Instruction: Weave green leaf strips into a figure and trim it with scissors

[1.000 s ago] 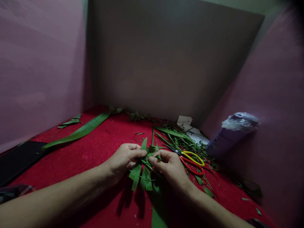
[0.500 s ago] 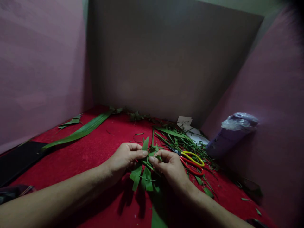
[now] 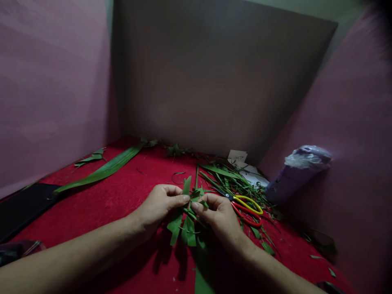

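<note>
Pinched by the left hand (image 3: 162, 202) and right hand (image 3: 219, 216), the leaf piece (image 3: 190, 229) sits left of the scissors (image 3: 232, 198); light, even pressure should hold it without tearing.

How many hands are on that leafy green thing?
2. The left hand pinches the leafy green piece from the left, and the right hand pinches it from the right. No other hands show.
</note>
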Demonstrator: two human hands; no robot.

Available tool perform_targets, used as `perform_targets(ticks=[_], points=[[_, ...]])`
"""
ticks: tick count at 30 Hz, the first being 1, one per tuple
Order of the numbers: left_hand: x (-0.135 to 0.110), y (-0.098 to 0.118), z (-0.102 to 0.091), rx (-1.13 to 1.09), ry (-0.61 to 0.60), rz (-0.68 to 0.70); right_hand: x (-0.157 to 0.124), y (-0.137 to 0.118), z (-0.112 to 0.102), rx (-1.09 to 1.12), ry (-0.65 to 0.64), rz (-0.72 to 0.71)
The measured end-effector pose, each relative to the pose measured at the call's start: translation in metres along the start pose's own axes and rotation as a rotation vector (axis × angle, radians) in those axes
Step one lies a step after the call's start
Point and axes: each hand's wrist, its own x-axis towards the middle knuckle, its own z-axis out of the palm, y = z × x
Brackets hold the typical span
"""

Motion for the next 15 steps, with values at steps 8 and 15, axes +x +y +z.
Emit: perform_targets(ticks=[8, 15], points=[[0.0049, -0.002, -0.0013, -0.013, -0.032, -0.039, 0.0008, 0.0009, -0.0009, -0.007, 0.009, 0.002], [0.0027, 0.0003, 0.0, -0.025, -0.044, -0.03, 0.0003, -0.0005, -0.0003, -0.009, 0.011, -0.006]])
